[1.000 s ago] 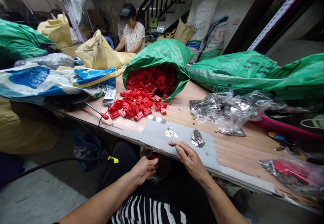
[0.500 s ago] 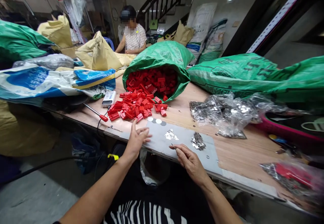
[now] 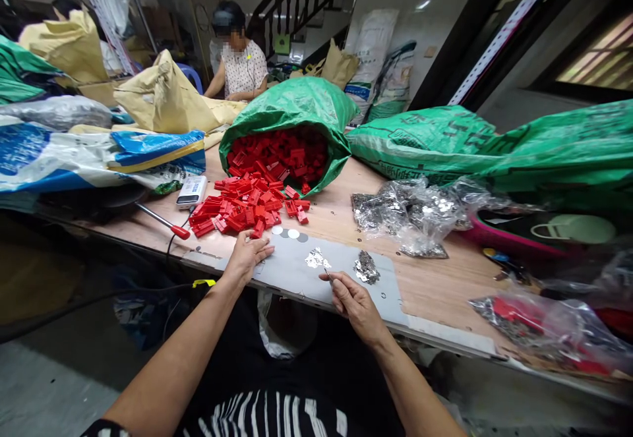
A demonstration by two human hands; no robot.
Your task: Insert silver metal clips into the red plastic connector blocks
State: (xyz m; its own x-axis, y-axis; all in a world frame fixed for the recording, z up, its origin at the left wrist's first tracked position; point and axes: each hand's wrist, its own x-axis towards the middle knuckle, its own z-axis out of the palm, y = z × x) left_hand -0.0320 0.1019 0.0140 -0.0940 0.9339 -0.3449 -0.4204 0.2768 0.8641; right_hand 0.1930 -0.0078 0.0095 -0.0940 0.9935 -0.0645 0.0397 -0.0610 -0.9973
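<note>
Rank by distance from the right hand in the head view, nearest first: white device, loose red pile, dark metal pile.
1. Dark metal pile, on the gray sheet, just beyond the right hand.
2. Loose red pile, leftward, before the open sack.
3. White device, farthest left.

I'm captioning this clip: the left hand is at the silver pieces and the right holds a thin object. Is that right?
Not quite: in the head view, the left hand is at the red parts. The right hand does hold a thin object.
</note>
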